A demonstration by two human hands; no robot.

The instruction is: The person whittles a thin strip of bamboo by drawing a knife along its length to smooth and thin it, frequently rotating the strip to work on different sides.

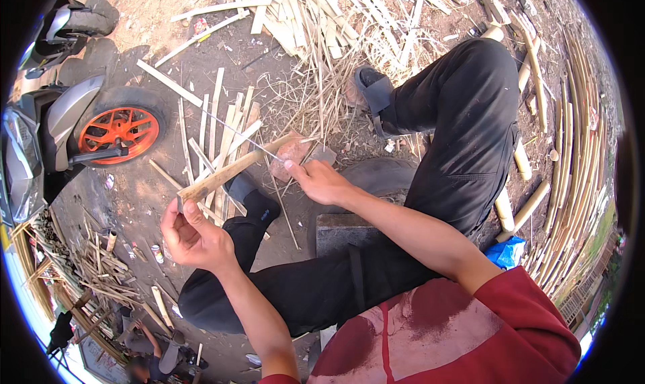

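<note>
My left hand [195, 235] pinches the near end of a split bamboo piece [228, 174], thumb on top. The bamboo slants away to the right, its far end over a reddish stone [287, 157]. My right hand [318, 182] is closed around the near end of a long, thin, grey tool [235, 130], its handle hidden in the fingers. This tool points away to the left and crosses above the bamboo near its far end. Whether it is a rod or a blade seen edge-on, I cannot tell.
Pale bamboo strips [295, 14] and shavings [316, 92] litter the ground ahead. A motorcycle wheel with an orange rim [121, 134] stands at left. Long bamboo poles [571, 162] lie at right, near a blue plastic bag [506, 251]. Another person [158, 357] sits at lower left.
</note>
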